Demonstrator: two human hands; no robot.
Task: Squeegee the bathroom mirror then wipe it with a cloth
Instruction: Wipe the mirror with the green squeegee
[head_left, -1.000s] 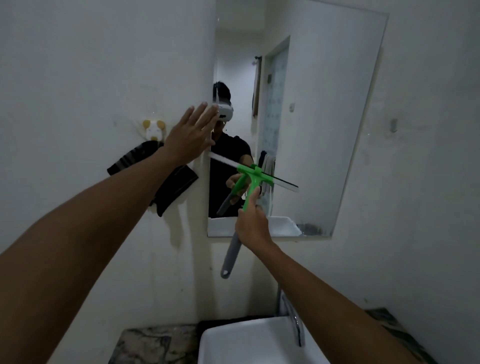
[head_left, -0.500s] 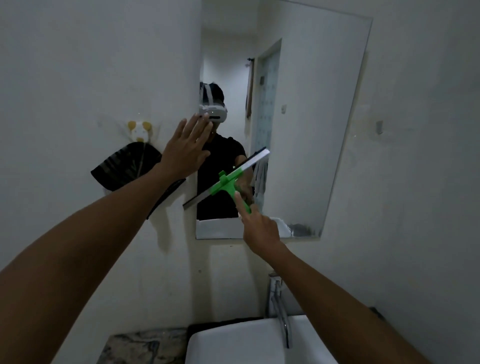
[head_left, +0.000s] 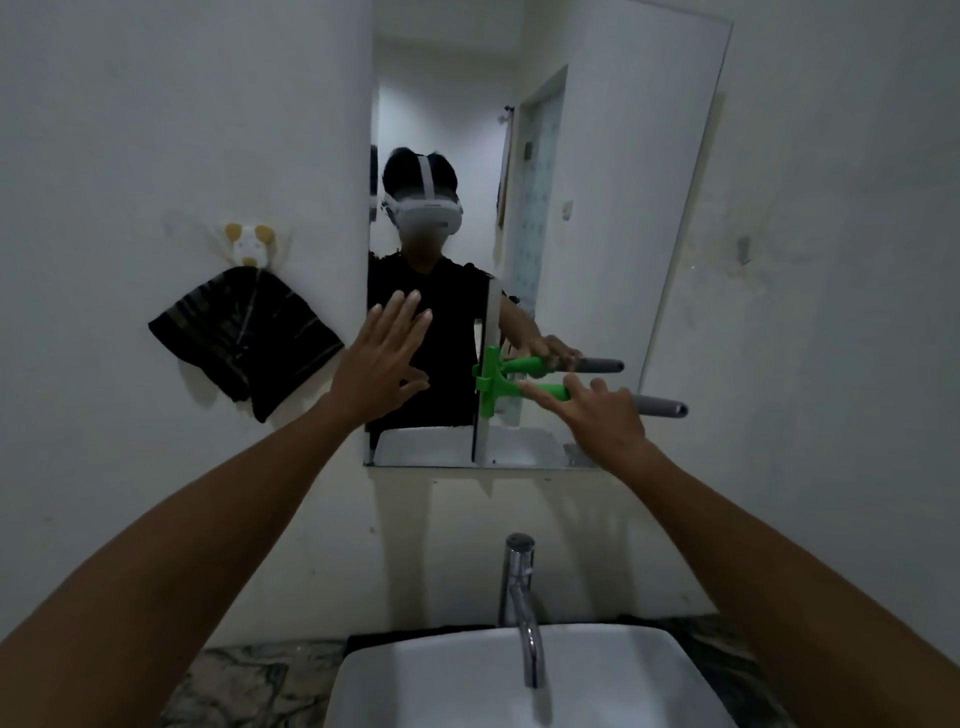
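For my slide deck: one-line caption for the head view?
Right hand holds green-handled squeegee, blade upright, against wall mirror; open left hand raised.

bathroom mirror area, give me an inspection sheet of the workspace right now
surface: mirror on white wall, blade against its lower part
job's things: green squeegee, blade upright, handle pointing right; dark cloth hanging on wall hook
clutter: nothing seen
grippers: left hand open, flat at mirror's left edge; right hand gripping squeegee handle
cables: nothing seen
surroundings: white sink, chrome faucet, marble counter
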